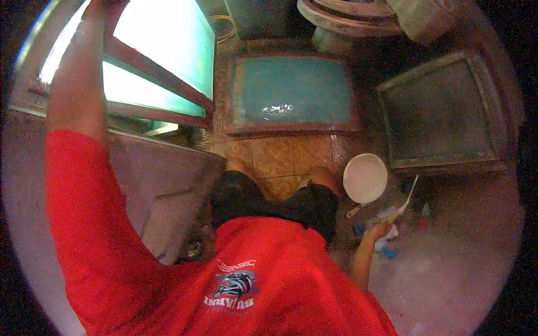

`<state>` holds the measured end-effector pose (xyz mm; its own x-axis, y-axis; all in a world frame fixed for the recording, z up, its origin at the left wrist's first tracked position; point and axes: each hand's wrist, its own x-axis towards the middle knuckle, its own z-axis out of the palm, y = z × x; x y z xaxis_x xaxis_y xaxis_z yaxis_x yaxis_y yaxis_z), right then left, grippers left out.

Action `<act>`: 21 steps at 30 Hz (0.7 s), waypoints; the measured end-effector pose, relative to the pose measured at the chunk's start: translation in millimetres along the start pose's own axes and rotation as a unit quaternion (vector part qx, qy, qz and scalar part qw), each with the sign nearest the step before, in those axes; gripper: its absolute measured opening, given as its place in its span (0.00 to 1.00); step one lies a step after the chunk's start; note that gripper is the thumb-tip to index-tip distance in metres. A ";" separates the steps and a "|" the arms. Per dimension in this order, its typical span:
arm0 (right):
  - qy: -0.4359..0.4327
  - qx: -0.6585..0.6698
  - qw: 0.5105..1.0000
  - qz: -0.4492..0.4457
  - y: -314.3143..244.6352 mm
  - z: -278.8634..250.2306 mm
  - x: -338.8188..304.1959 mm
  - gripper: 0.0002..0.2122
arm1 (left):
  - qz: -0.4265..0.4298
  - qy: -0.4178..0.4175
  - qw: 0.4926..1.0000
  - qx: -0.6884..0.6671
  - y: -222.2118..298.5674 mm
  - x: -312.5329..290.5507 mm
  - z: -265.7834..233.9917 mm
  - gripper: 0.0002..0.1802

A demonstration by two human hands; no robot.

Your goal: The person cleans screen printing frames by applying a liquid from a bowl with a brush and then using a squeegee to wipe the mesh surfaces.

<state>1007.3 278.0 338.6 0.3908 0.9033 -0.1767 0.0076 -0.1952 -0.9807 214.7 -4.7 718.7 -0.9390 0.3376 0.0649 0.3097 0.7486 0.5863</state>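
At the top left, my left hand (pixel 106 3) is mostly cut off by the picture's edge. It appears closed on the upper corner of a wood-framed screen (pixel 159 73), which stands tilted and glows white and teal from strong light behind it. Low on the right, my right hand (pixel 382 229) grips a thin, pale, slightly curved tool (pixel 407 203) that points up and away; its exact kind is too blurred to tell. Just beyond that hand is a white round dipper (pixel 365 178) with a short handle.
A teal framed screen (pixel 294 92) lies on the brown tiled floor (pixel 273 157) ahead. To its right leans a dark framed screen (pixel 440 112). A toilet (pixel 353 17) stands at the far end. Blue and white scraps (pixel 386 246) lie by my right hand. A grey ledge (pixel 162 154) runs along the left.
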 end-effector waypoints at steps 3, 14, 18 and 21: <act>-0.034 -0.002 0.999 -0.033 -5.9 17.0 6.6 0.20 | -0.009 -0.018 0.999 -0.041 6.2 -12.1 -11.4 0.29; 0.033 -0.114 0.974 -0.190 24.6 69.2 75.7 0.19 | -0.043 -0.097 0.972 -0.208 11.9 -20.5 16.5 0.28; -0.011 -0.012 0.997 -0.078 -3.7 110.5 37.8 0.18 | -0.067 -0.114 0.958 -0.254 8.3 -27.1 20.1 0.28; -0.001 -0.062 0.985 -0.161 6.8 104.8 71.6 0.17 | -0.077 -0.137 0.938 -0.309 10.0 -26.1 39.8 0.28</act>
<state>938.9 381.4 310.6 0.3483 0.9267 0.1407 0.2421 0.0560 -0.9686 248.3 16.7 690.7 -0.8657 0.4498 -0.2197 -0.0516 0.3564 0.9329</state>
